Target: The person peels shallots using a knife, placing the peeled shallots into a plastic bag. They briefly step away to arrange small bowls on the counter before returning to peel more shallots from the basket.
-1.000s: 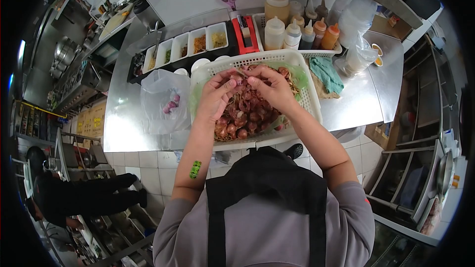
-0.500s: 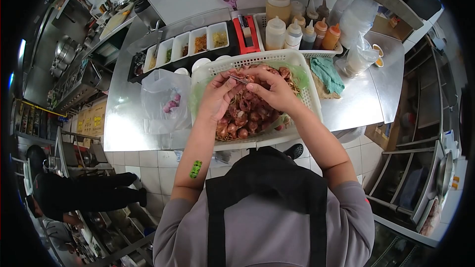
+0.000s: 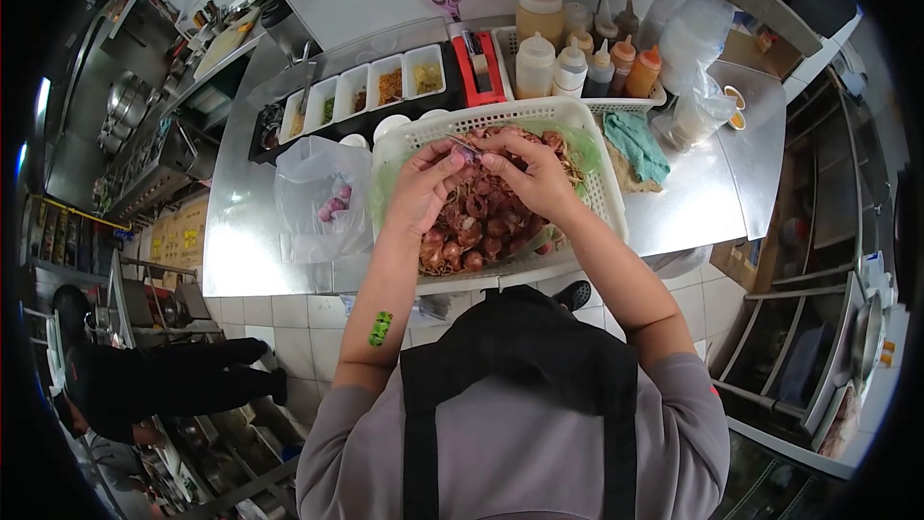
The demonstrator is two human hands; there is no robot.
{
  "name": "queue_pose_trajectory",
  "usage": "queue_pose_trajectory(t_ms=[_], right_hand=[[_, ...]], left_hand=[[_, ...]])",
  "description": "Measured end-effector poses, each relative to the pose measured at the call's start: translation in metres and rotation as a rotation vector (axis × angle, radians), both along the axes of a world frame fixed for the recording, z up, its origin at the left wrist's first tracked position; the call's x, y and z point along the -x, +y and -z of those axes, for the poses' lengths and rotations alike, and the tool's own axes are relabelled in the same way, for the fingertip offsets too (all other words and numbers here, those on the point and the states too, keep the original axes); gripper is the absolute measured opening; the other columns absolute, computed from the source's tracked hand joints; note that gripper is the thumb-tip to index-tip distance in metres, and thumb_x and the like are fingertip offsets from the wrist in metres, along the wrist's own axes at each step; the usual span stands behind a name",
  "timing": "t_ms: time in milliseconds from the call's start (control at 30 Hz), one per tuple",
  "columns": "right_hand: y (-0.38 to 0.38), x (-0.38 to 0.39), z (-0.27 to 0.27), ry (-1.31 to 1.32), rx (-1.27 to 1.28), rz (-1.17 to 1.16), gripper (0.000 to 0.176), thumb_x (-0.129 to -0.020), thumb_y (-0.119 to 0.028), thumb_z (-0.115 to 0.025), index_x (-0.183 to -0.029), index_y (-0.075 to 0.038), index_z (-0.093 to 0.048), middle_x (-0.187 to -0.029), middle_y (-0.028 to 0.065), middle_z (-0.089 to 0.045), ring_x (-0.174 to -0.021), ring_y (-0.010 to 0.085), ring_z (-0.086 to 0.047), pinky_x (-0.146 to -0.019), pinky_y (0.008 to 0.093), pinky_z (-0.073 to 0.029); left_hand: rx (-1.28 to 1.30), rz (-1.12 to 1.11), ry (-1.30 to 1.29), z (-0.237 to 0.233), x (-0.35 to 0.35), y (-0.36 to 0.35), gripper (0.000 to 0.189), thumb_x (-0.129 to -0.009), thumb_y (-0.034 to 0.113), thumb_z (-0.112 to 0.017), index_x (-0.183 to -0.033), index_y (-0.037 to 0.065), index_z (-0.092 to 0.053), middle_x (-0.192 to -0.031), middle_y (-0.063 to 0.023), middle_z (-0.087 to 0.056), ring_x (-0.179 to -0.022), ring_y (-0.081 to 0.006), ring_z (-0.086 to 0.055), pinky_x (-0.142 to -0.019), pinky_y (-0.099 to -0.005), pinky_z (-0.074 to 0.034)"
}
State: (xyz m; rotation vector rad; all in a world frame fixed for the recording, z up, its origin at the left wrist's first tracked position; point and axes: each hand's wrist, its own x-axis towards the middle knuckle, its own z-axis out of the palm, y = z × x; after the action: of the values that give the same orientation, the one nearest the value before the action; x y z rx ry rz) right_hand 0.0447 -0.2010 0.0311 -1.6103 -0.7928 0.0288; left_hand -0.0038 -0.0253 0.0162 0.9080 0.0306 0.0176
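Observation:
Both my hands meet over a white basket (image 3: 604, 195) heaped with reddish-brown shallots (image 3: 481, 221), which lie on green netting. Between my fingertips sits a small purple shallot (image 3: 468, 155). My left hand (image 3: 430, 183) is closed on it from the left, and a thin metal blade shows by those fingers. The fingers of my right hand (image 3: 527, 171) are closed around the shallot's other side. Which hand holds the blade I cannot make out. Left of the basket, a clear plastic bag (image 3: 300, 195) contains several peeled purple shallots (image 3: 337, 202).
Behind the basket stand a row of white condiment tubs (image 3: 390, 80), a red holder (image 3: 479, 67) and several squeeze bottles (image 3: 570, 67). A green cloth (image 3: 635, 146) lies to the right. A person in black (image 3: 173, 376) is at the far left.
The purple shallot now shows more clearly between my fingertips, and the blade has shifted slightly up and left. Both hands stay in nearly the same place over the basket.

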Motion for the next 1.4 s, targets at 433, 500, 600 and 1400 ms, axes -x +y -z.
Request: queue_pose_trajectory(t_ms=[433, 500, 600, 1400], right_hand=[[-0.013, -0.019, 0.001, 0.190, 0.069, -0.054, 0.028, -0.088, -0.017, -0.057, -0.112, -0.004, -0.057, -0.092, 0.0031, -0.063, -0.086, 0.0094, -0.055, -0.078, 0.0246, -0.044], [-0.020, -0.013, -0.011, 0.404, 0.066, -0.149, 0.032, -0.088, -0.018, -0.057, -0.117, -0.005, -0.053, -0.091, 0.0024, -0.062, -0.084, 0.0095, -0.055, -0.078, 0.0246, -0.043], [-0.017, -0.008, -0.015, 0.493, 0.069, -0.254, 0.039, -0.088, -0.020, -0.056, -0.124, -0.007, -0.048, -0.089, 0.0018, -0.060, -0.082, 0.0098, -0.053, -0.079, 0.0252, -0.043], [-0.014, -0.020, 0.007, 0.228, 0.068, 0.000, 0.024, -0.088, -0.020, -0.057, -0.106, -0.004, -0.059, -0.092, 0.0061, -0.063, -0.087, 0.0122, -0.056, -0.079, 0.0264, -0.044]], left_hand=[[-0.038, 0.159, -0.034, -0.003, 0.005, 0.002, 0.033, -0.083, 0.001, -0.057, -0.116, -0.002, -0.052, -0.105, -0.0097, -0.060, -0.092, -0.0159, -0.059, -0.081, -0.0257, -0.049], [-0.033, 0.093, -0.039, -0.002, 0.001, 0.004, 0.032, -0.084, 0.001, -0.057, -0.115, -0.001, -0.051, -0.105, -0.0084, -0.059, -0.093, -0.0150, -0.059, -0.082, -0.0256, -0.049], [-0.029, 0.013, 0.005, -0.001, 0.001, 0.002, 0.029, -0.084, 0.001, -0.056, -0.113, -0.001, -0.052, -0.103, -0.0070, -0.059, -0.093, -0.0142, -0.058, -0.082, -0.0251, -0.049], [0.010, 0.112, -0.046, -0.013, 0.009, -0.008, 0.035, -0.089, 0.007, -0.050, -0.124, 0.000, -0.044, -0.116, -0.0129, -0.055, -0.101, -0.0223, -0.058, -0.083, -0.0294, -0.051]])
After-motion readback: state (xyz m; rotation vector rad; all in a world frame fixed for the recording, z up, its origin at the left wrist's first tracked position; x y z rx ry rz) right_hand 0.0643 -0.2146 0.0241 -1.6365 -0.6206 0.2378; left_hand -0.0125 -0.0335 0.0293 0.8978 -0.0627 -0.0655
